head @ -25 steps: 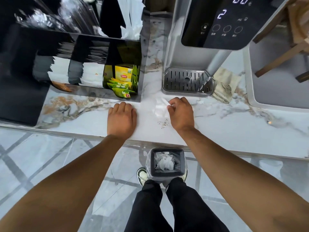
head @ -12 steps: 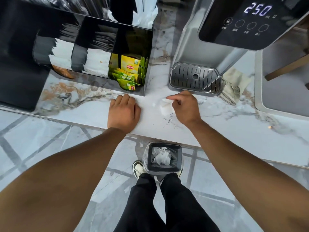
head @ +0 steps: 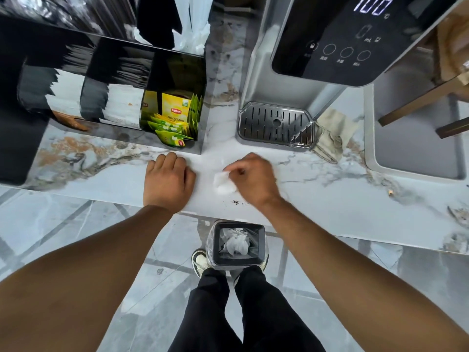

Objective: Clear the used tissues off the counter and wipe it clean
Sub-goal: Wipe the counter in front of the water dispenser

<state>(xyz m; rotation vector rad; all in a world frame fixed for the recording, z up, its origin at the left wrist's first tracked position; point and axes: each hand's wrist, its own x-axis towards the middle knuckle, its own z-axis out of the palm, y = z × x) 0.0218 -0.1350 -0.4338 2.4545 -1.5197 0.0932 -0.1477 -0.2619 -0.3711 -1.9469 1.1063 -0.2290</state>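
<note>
Right hand [head: 253,179]: pinching a white tissue [head: 223,184] against the desk [head: 330,199], near its front edge.
Left hand [head: 167,181]: flat on the desk, holding nothing.
Tip: push the crumbs [head: 236,201] toward the bin [head: 237,246] below.

We see a glossy, smooth marble-patterned counter [head: 330,199], a crumpled white paper tissue [head: 223,185], a slotted shiny metal drip tray [head: 275,124], and a rumpled matt cloth [head: 331,138].

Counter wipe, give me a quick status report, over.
Left hand flat on counter, empty. Right hand pinching tissue, pressed to marble. Dark crumbs near front edge. Bin below holds tissues. Path unobstructed.
</note>
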